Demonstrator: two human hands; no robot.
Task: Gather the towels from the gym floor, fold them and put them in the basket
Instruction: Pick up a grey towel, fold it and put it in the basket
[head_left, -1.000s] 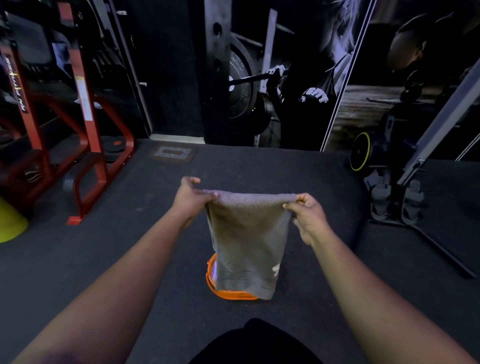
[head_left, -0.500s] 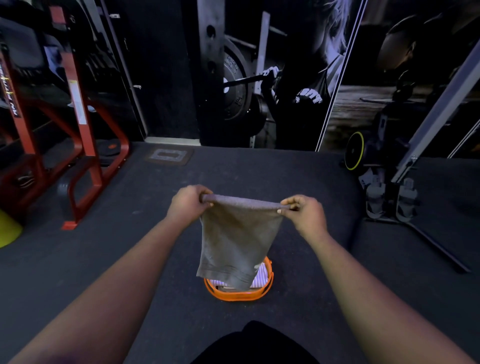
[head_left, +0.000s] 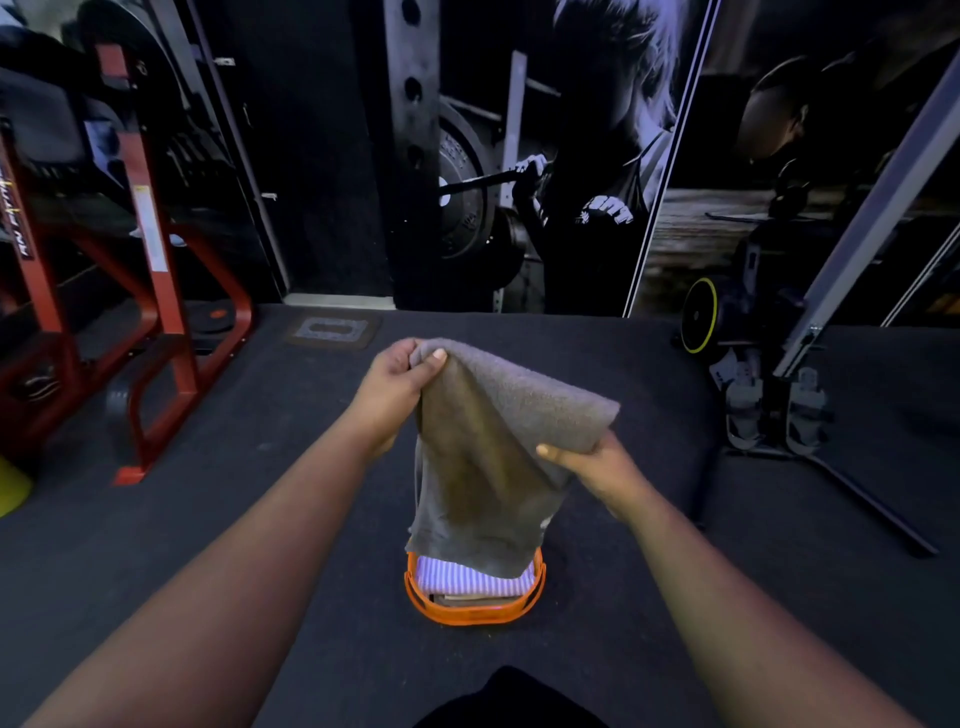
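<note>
Fingers (head_left: 439, 358) of both hands pinch the grey towel (head_left: 483, 467) hanging above the orange basket (head_left: 475, 613); bring your lower right hand (head_left: 597, 462) across to your left hand (head_left: 395, 384), matching edges before lowering it.

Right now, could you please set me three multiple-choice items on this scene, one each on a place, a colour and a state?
1. Where is the basket?
A. on the floor under the towel
B. on the red rack
C. in the right hand

2. What colour is the basket?
A. blue
B. orange
C. white

3. How is the towel held?
A. by the left hand alone
B. lying loose on the floor
C. by both hands, hanging down

Answers: 1 A, it sits on the dark floor below the towel's lower edge; 2 B, its rim is bright orange; 3 C, each hand grips a part of the towel.
</note>
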